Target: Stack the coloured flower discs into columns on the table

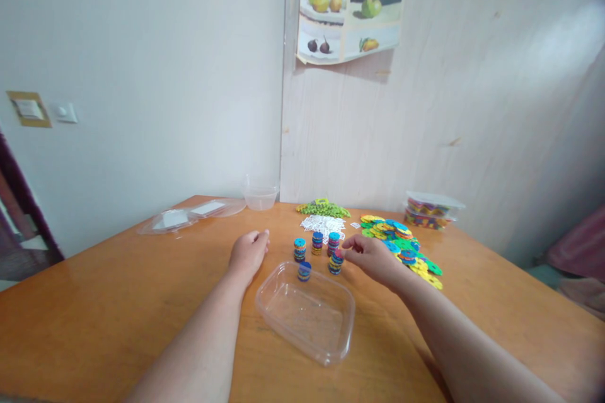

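Observation:
Small round plastic discs stand in several short stacks in the middle of the table. At the right front stack [335, 263], my right hand [373, 257] pinches a reddish-pink disc [338, 254] between thumb and fingertips, on or just over its top. Left of the stacks, my left hand [249, 256] rests on the table with its fingers curled in; nothing shows in it. Between my forearms lies a clear plastic tub [307, 315]. One blue-topped stack [304, 272] stands at its far rim; the overlap hides whether it is inside or behind.
Behind the stacks lie white pieces [324, 227] and a green heap [326, 208]. Larger coloured discs [401, 244] spread beside my right hand. Lidded boxes [430, 210] sit at the back right. A clear bowl [261, 195] and clear lids [172, 220] are at the back left.

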Action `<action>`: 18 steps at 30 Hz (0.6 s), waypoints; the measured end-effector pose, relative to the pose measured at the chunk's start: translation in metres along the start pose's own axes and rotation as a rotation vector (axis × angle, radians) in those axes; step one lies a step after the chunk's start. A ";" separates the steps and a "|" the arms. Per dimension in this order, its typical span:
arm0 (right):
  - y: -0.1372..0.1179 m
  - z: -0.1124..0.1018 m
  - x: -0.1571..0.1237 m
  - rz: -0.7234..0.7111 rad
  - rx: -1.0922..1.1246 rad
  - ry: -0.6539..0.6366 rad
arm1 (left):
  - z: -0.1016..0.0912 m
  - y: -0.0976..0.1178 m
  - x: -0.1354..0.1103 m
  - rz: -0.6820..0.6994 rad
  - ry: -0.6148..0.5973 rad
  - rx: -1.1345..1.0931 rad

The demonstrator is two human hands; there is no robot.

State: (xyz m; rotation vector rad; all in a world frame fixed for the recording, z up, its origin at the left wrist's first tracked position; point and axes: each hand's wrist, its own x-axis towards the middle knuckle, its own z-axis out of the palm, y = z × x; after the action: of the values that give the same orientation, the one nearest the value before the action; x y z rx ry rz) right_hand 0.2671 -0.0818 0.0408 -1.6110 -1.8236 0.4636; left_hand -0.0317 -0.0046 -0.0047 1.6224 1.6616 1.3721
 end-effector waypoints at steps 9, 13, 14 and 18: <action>0.002 0.004 0.001 -0.043 -0.117 -0.021 | -0.002 0.006 -0.003 -0.018 -0.006 -0.003; 0.002 0.004 0.002 -0.042 -0.132 0.003 | -0.002 0.008 -0.005 -0.032 -0.009 -0.017; 0.002 0.004 0.002 -0.042 -0.135 0.005 | -0.002 0.008 -0.005 -0.032 -0.009 -0.018; 0.002 0.004 0.002 -0.034 -0.136 -0.001 | -0.002 0.007 -0.004 -0.027 -0.003 -0.002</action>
State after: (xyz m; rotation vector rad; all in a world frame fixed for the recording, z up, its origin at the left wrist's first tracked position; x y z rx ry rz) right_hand 0.2658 -0.0789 0.0367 -1.6667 -1.9156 0.3320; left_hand -0.0294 -0.0097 0.0006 1.5947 1.6738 1.3575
